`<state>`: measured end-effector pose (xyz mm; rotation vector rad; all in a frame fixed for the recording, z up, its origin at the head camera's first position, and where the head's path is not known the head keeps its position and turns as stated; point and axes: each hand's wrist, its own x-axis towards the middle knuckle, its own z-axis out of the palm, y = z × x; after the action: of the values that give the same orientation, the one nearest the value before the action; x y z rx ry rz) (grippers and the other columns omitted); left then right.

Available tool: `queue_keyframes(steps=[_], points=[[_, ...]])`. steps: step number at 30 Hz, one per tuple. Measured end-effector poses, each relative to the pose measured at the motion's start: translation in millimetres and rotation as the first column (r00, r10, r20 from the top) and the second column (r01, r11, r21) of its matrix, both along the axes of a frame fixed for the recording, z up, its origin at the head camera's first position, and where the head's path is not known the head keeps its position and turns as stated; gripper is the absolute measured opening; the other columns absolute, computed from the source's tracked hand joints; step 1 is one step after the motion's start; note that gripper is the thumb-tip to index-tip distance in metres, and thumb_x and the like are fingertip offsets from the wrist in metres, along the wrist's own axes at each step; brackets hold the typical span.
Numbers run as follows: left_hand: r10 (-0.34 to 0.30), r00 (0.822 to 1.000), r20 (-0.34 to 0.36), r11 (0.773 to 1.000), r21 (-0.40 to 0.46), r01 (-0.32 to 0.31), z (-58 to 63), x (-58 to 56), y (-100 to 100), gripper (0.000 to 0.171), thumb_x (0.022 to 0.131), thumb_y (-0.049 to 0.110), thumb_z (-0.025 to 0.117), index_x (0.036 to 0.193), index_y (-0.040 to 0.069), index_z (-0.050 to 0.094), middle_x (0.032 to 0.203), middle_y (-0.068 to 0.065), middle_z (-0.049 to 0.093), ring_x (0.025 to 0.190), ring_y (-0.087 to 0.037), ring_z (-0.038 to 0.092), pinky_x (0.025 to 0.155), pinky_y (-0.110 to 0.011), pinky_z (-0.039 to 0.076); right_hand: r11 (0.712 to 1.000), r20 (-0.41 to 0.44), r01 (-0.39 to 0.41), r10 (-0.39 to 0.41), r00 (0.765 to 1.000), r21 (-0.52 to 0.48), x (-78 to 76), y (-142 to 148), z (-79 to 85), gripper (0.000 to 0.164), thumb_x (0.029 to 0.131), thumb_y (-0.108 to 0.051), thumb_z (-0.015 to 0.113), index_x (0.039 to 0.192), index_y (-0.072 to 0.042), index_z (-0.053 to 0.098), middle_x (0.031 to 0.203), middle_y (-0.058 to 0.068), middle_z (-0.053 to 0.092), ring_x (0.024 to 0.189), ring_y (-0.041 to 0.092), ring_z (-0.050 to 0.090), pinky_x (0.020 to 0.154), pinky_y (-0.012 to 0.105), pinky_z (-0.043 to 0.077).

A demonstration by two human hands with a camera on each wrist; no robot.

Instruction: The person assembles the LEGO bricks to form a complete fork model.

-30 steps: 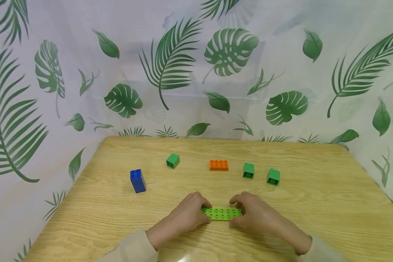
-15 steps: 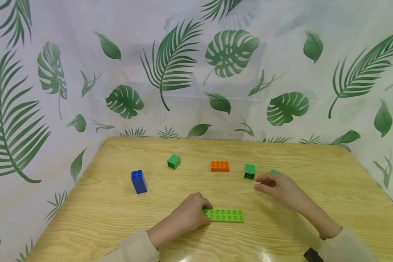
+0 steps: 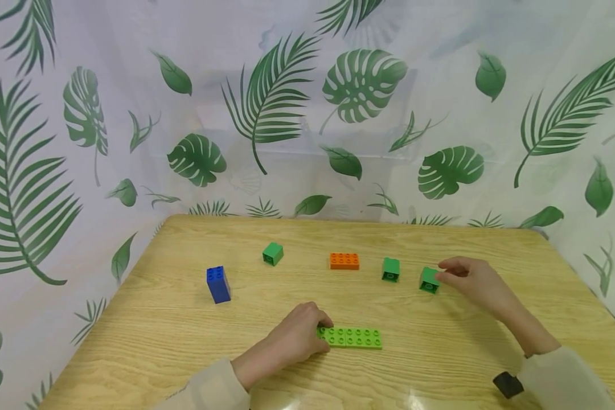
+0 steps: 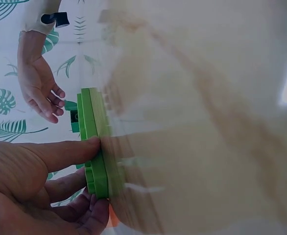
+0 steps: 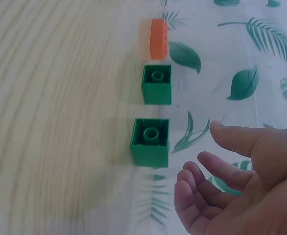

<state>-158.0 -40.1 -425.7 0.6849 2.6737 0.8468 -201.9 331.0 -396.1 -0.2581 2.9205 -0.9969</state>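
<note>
Two flat light green toy bricks (image 3: 364,338) lie end to end in one row on the table, studs up. My left hand (image 3: 301,330) pinches the row's left end, thumb on the near side and fingers on the far side. In the left wrist view, the thumb presses the light green brick (image 4: 87,117) side. My right hand (image 3: 479,285) hovers at the right side of a dark green brick (image 3: 429,280), fingers relaxed and apart. The right wrist view has this green brick (image 5: 151,149) with its hollow underside showing, and the right hand (image 5: 241,181) holding nothing.
Another dark green brick (image 3: 390,269) lies left of the first, then an orange brick (image 3: 344,261) with studs up. A third dark green brick (image 3: 273,254) is farther left. A tall blue brick stack (image 3: 218,285) stands at left on the wooden table (image 3: 159,336). A leaf-patterned curtain (image 3: 287,193) hangs behind.
My right hand has let go of the light green row's right end and moved right and away from me, to beside the rightmost dark green brick. The left hand stays in place.
</note>
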Motion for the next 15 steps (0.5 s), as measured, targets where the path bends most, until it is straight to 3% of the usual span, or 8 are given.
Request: queue_keyframes(steps=[6,15], points=[[0.003,1.000,0.000,1.000,-0.004,-0.003,-0.7,0.4,0,0.036,0.081,0.011,0.090,0.114,0.005,0.078,0.099,0.001,0.065,0.097,-0.013,0.059,0.090,-0.031,0.052,1.000,0.027,0.030,-0.031,0.999,0.001,-9.8,11,-8.3,0.055,0.106,-0.034,0.062,0.137,0.011,0.057,0.123,0.029,0.066,0.108,0.041,0.064,0.082,0.050,0.055],[0.000,1.000,-0.003,1.000,-0.005,0.000,-0.4,0.9,-1,0.036,0.081,0.012,0.090,0.114,0.006,0.078,0.101,0.000,0.065,0.099,-0.014,0.059,0.092,-0.031,0.052,1.000,0.093,-0.007,0.009,0.996,-0.017,-19.3,11,-16.4,0.062,0.107,-0.035,0.059,0.143,0.014,0.049,0.126,0.033,0.060,0.105,0.038,0.064,0.079,0.046,0.056]])
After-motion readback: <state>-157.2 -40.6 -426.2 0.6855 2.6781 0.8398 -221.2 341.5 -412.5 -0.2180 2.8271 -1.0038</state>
